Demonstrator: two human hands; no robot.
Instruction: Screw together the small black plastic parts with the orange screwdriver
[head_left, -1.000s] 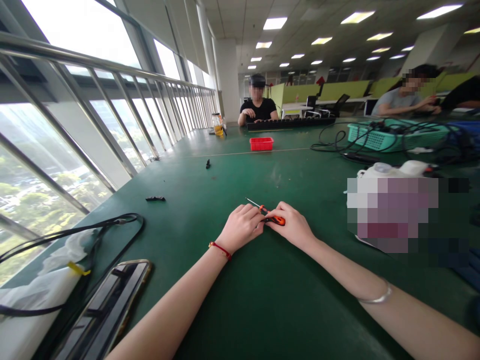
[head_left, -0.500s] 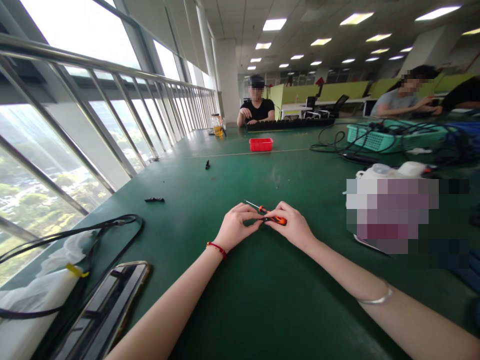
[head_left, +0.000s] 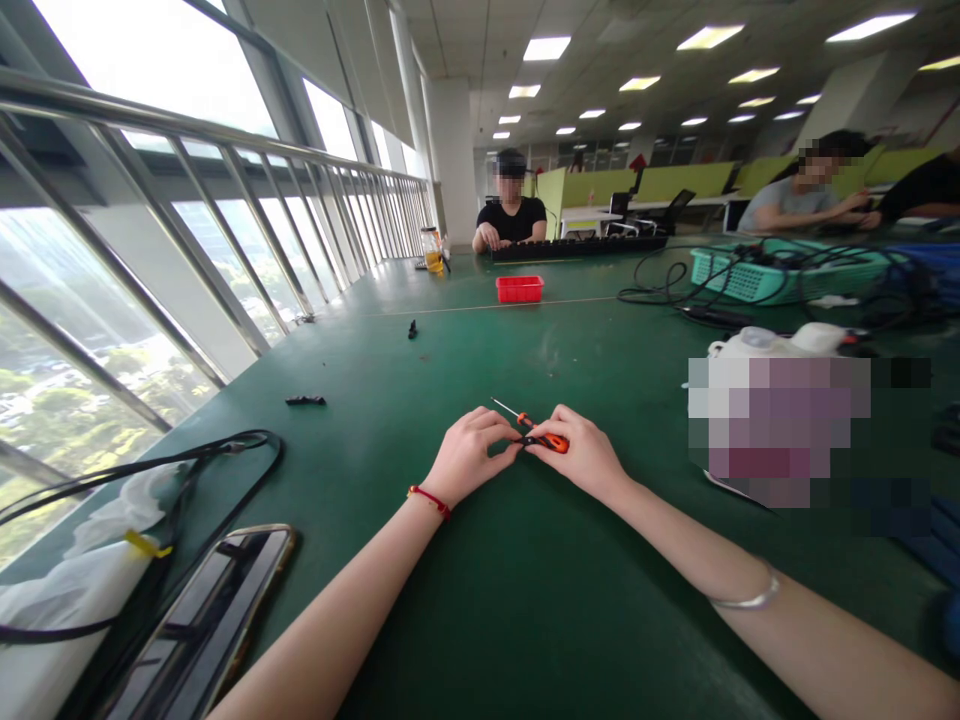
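Green tabletop [head_left: 472, 590], well inside its left edge: my left hand [head_left: 471, 448] pinches a dark part [head_left: 528, 440], my right hand [head_left: 581, 452] pinches a screwdriver [head_left: 555, 443]; I should hold both steadily.

And there's a wide lane straight beyond the screwdriver [head_left: 525, 419], open table [head_left: 480, 350] right up to the red tray [head_left: 519, 291]! Left of the screwdriver, just a low black piece [head_left: 305, 401] to clear; well right, a white container [head_left: 780, 343] blocks. Nearer than the screwdriver, two forearms [head_left: 360, 575] flank a bare pocket.
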